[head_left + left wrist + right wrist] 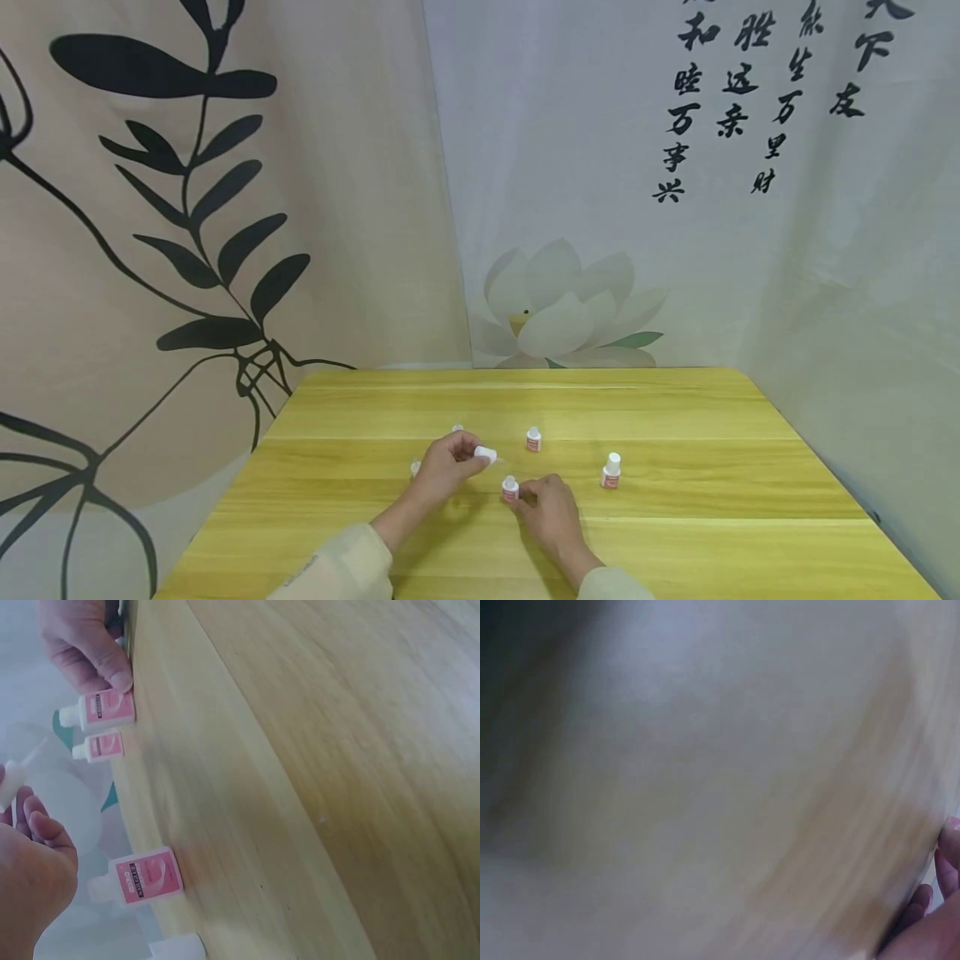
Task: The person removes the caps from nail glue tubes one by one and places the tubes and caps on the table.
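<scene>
My left hand [447,462] pinches a white cap [485,453] above the table. In the left wrist view, a thin pale stem sticks out from this cap [13,784]. Lower and to the right, my right hand [551,512] grips a small white bottle [510,489] with a pink label, upright on the table. The left wrist view shows the thumb of that hand against the bottle's lower side [109,709]. Only some fingers of the right hand [922,922] appear at the edge of the blurred right wrist view.
Beyond the hands stands another pink-labelled bottle [533,439]. A taller bottle with a white cap [611,472] is at the right. Two white tops [457,427] show partly behind my left hand and arm. The wooden table [712,533] meets a printed curtain [375,208] at the back.
</scene>
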Tool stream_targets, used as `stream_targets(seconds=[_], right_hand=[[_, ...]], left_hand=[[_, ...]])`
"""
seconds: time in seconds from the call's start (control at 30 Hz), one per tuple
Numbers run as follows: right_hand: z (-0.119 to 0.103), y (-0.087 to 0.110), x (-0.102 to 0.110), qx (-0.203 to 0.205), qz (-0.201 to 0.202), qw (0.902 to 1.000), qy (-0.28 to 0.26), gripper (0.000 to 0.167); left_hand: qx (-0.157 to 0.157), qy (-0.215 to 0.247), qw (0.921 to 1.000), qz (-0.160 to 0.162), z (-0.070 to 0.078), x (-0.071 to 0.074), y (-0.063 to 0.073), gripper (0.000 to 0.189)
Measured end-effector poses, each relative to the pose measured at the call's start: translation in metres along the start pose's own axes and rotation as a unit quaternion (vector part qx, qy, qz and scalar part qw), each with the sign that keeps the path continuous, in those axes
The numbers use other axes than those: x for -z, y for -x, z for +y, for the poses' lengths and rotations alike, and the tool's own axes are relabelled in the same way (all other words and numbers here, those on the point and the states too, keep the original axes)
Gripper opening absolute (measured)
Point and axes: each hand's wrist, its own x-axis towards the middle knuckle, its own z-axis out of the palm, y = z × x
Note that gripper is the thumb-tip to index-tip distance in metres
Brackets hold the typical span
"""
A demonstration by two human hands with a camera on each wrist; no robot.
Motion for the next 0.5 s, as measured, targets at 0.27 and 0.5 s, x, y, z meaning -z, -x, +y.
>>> stream_targets(seconds=[0.27, 0.5], right_hand=[[0.0014, -0.0004, -0.0011, 0.002, 0.002, 1.0000, -0.003, 0.018], [0.0026, -0.0013, -0.0026, 0.009, 0.006, 0.9999, 0.007, 0.017]], left_hand=[[-0.003, -0.002, 0.9999, 0.011, -0.0006, -0.0025, -0.0026, 0.020], [0.001, -0.002, 0.9999, 0.015, 0.0009, -0.0041, -0.0020, 0.020]])
